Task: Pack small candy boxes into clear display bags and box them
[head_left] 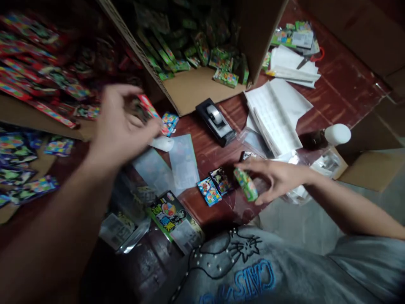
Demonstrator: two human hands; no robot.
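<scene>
My left hand [122, 126] is raised over the left of the table, its fingers closed on a small red packet [150, 107], and it is blurred by motion. My right hand [274, 177] rests low near the table's front edge and pinches a small green packet [247, 185]. Just left of that hand lie two little packets on the wood, a blue one [209, 191] and a dark one [220, 180]. Another blue packet [170, 122] lies beside my left fingertips. Clear plastic sleeves [183, 162] lie flat between my hands.
An open cardboard box [196, 86] of green packets stands at the back, with a black tape dispenser [215, 121] before it. Boxes of red packets [41, 71] and blue packets [22, 169] sit on the left. White paper stacks [275, 114] and a white-capped bottle [329, 136] lie right.
</scene>
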